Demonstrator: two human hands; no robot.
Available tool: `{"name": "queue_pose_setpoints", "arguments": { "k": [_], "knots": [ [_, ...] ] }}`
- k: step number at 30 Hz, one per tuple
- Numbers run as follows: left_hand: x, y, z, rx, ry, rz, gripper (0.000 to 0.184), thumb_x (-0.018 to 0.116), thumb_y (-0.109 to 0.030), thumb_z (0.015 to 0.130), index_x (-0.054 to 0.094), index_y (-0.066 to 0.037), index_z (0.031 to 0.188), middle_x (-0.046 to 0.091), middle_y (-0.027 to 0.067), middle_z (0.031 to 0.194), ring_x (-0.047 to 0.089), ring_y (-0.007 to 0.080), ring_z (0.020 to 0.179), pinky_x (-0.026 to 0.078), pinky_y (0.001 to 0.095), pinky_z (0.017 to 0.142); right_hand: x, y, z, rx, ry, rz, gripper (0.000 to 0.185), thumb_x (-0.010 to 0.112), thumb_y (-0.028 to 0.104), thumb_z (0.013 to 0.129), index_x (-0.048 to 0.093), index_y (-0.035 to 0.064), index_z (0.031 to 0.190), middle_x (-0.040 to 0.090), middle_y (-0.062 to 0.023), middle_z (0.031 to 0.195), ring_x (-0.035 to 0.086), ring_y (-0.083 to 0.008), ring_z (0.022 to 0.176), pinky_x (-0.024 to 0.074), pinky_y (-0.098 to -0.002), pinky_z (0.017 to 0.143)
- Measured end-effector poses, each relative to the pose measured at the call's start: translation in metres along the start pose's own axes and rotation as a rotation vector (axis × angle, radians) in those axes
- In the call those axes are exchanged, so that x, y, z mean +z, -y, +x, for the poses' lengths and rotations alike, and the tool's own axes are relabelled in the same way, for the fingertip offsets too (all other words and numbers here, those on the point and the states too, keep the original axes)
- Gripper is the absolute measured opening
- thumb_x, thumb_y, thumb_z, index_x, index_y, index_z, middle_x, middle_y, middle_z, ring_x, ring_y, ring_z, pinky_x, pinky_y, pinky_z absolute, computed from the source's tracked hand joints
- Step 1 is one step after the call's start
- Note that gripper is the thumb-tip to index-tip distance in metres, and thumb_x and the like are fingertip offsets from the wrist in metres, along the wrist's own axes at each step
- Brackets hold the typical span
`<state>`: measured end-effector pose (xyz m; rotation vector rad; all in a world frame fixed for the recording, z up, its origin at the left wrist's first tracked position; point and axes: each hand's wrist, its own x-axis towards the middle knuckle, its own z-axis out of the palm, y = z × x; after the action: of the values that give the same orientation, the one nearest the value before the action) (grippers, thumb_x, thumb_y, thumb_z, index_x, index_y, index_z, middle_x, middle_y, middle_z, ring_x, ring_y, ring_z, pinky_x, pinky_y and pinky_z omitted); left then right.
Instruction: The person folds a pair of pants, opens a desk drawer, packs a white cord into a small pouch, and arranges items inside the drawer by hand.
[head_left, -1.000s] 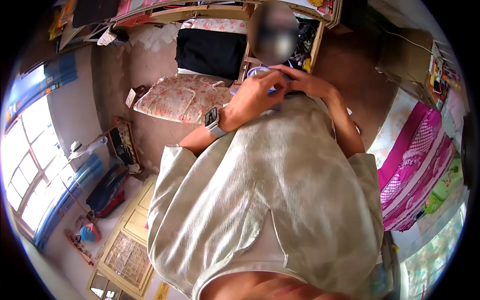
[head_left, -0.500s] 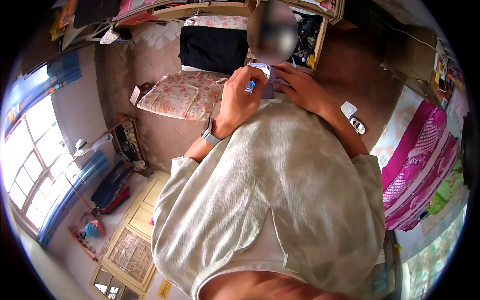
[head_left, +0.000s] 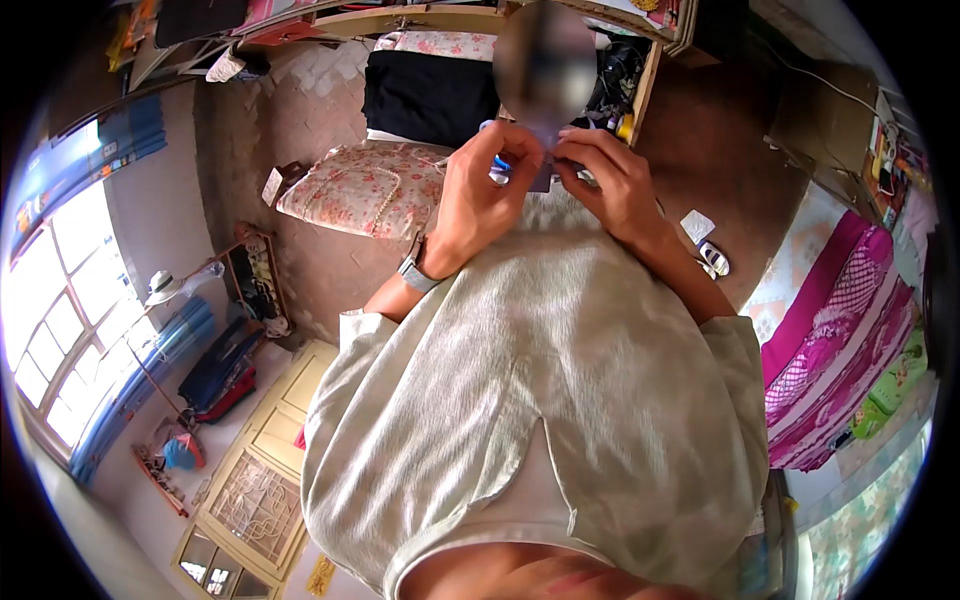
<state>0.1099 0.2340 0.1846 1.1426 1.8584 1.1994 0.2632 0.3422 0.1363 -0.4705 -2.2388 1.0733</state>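
My left hand (head_left: 488, 178), with a grey-banded watch (head_left: 418, 268) on its wrist, is closed in a pinch at the far end of my light shirt (head_left: 540, 330). Facing it, my right hand (head_left: 608, 178) has its fingers curled together, almost touching the left fingertips. A small purplish piece (head_left: 542, 182), perhaps cloth, shows between and below the fingertips; the fingers cover most of it. Something bright blue (head_left: 501, 162) shows through the loop of my left thumb and finger, too small to name.
Ahead lie a floral cushion (head_left: 350, 190) with a beaded string and a folded black cloth (head_left: 425, 98). An open drawer (head_left: 640, 95) holds dark items. A blurred oval (head_left: 545, 65) hides part of it. A white shoe (head_left: 714, 259) stands on the floor at right, near a magenta-covered bed (head_left: 825, 340).
My right hand has lifted from lying flatter and now pinches close to the left fingertips. The purplish piece shows less than before. My left hand has shifted only slightly.
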Motion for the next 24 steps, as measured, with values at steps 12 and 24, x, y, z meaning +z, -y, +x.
{"name": "queue_pose_setpoints", "arguments": {
  "k": [12, 24],
  "knots": [
    [-0.014, 0.018, -0.009, -0.032, -0.118, 0.011, 0.011, 0.058, 0.007, 0.089, 0.057, 0.002, 0.098, 0.059, 0.0041, 0.085, 0.055, 0.0094, 0.075, 0.045, 0.0226, 0.07, -0.013, 0.0, -0.01, -0.019, -0.115, 0.09, 0.029, 0.073, -0.01, 0.073, 0.063, 0.0028, 0.097, 0.065, -0.0105, 0.099, 0.069, -0.0259, 0.096, 0.0558, -0.0325, 0.078],
    [0.0, 0.02, -0.012, -0.131, -0.077, -0.148, 0.006, 0.057, 0.003, 0.093, 0.057, 0.0, 0.097, 0.059, 0.0016, 0.088, 0.052, 0.0059, 0.077, 0.043, 0.0207, 0.069, -0.019, 0.002, -0.006, 0.07, 0.079, 0.037, 0.034, 0.075, 0.006, 0.075, 0.059, 0.0034, 0.105, 0.061, -0.0106, 0.105, 0.063, -0.0303, 0.1, 0.0511, -0.0378, 0.084]
  ]
}}
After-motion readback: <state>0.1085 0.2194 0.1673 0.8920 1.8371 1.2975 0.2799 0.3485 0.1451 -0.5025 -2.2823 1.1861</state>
